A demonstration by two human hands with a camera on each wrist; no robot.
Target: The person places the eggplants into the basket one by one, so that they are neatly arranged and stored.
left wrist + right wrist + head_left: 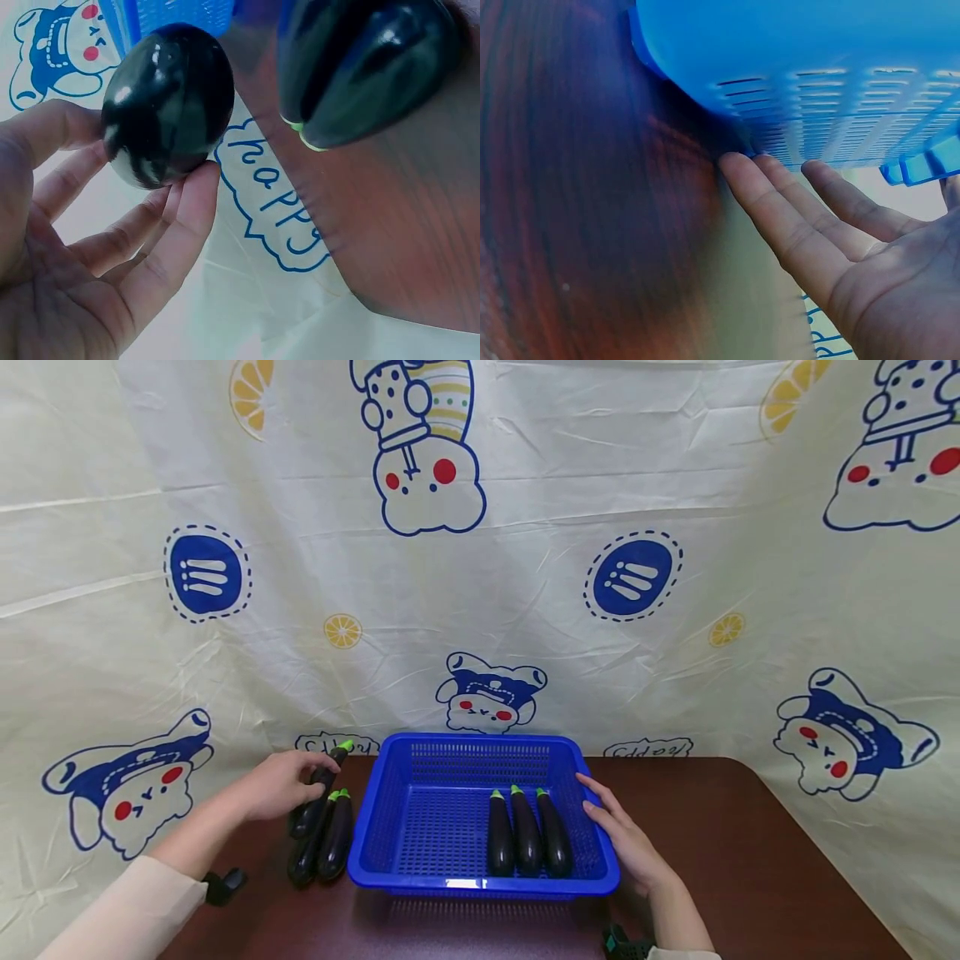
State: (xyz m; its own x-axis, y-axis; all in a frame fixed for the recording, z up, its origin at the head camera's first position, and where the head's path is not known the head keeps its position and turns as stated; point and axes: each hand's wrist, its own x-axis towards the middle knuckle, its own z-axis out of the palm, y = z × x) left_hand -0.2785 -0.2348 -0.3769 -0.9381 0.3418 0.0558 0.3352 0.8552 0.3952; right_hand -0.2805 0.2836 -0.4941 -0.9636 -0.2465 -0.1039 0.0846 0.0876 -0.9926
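My left hand [279,783] pinches a dark, glossy eggplant [306,818] near its green stem end, left of the blue basket [483,884]. The left wrist view shows this eggplant [169,105] end-on between thumb and fingers. Two more eggplants [337,839] lie side by side on the table just in front of it. Inside the basket, three eggplants [527,837] stand in a row toward the right, stems pointing away from me. My right hand [626,839] touches the basket's right rim; its fingers [780,214] lie fairly straight along the outer wall in the right wrist view.
The brown table [705,843] extends to the right of the basket, with a rounded far corner. Behind it hangs a pale printed cloth [517,585] reaching the table's back edge. Dark bands [225,887] are worn at both wrists.
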